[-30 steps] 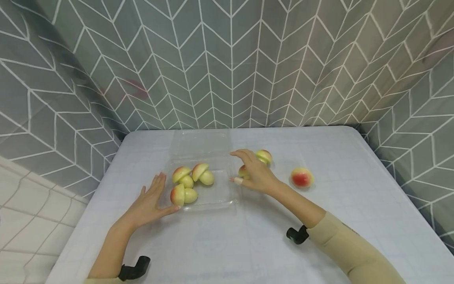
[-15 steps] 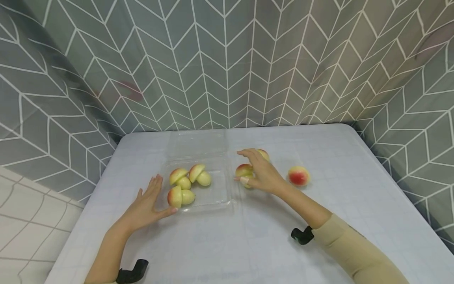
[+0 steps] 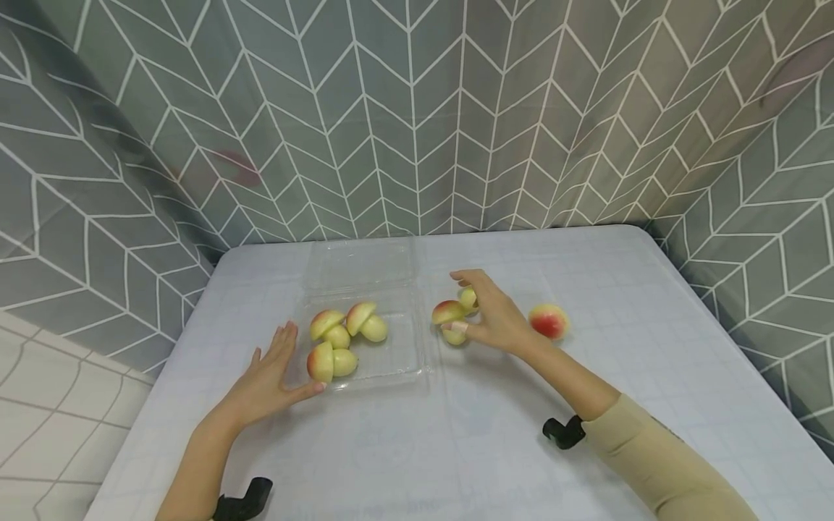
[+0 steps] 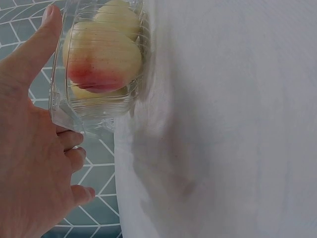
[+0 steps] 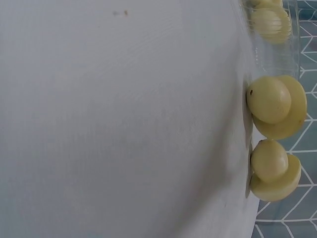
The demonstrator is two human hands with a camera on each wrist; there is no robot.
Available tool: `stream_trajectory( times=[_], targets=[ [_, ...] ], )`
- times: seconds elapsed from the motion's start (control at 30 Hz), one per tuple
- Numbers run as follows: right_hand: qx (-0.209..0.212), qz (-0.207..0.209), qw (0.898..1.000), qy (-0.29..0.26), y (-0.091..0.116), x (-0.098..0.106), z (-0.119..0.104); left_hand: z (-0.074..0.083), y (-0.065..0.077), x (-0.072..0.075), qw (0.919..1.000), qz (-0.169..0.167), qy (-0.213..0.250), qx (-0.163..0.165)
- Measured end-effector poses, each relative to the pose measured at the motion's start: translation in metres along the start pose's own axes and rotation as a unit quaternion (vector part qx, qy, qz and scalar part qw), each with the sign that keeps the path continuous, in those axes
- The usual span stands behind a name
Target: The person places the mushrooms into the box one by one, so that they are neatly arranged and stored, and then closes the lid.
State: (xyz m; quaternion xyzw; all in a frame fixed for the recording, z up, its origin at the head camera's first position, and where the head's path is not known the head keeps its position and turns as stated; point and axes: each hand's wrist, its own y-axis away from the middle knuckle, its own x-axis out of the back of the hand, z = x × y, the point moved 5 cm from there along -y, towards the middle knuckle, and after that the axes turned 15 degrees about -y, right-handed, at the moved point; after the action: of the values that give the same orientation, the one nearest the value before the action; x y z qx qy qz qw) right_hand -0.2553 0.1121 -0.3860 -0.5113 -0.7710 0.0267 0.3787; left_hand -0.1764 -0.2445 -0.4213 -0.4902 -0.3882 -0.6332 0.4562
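My left hand [image 3: 268,376] is spread at the left side of a clear plastic clamshell box [image 3: 404,347], its thumb at the near left corner. In the left wrist view the thumb [image 4: 37,47] lies along the box wall, with the other fingers below it. Inside the box lie three yellow-and-red mushroom-shaped pieces [image 3: 332,362]. My right hand [image 3: 498,315] arches, fingers apart, over two more mushroom-shaped pieces [image 3: 447,312] on the table right of the box, partly covering them. The right wrist view shows these mushroom-shaped pieces [image 5: 270,104] side by side, with no fingers in sight.
Another mushroom-shaped piece [image 3: 549,321], red side showing, lies to the right of my right hand. The box's transparent lid [image 3: 361,264] is folded back toward the far table edge. A patterned grey curtain [image 3: 417,116] hangs behind the white-covered table [image 3: 404,449].
The right hand has moved right relative to the two mushroom-shaped pieces, uncovering more of the nearer one. The left hand stays by the box. The whole head view has shifted slightly.
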Motion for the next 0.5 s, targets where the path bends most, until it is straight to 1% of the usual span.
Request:
stream_trajectory(
  times=[0.3, 0.5],
  targets=[
    [0.019, 0.004, 0.999, -0.043, 0.003, 0.013, 0.003, -0.002, -0.001, -0.002, 1.0000, -0.008, 0.004, 0.002],
    [0.024, 0.010, 0.999, -0.044, 0.007, 0.021, 0.004, 0.000, 0.000, 0.000, 1.0000, -0.005, -0.002, 0.002]
  ],
)
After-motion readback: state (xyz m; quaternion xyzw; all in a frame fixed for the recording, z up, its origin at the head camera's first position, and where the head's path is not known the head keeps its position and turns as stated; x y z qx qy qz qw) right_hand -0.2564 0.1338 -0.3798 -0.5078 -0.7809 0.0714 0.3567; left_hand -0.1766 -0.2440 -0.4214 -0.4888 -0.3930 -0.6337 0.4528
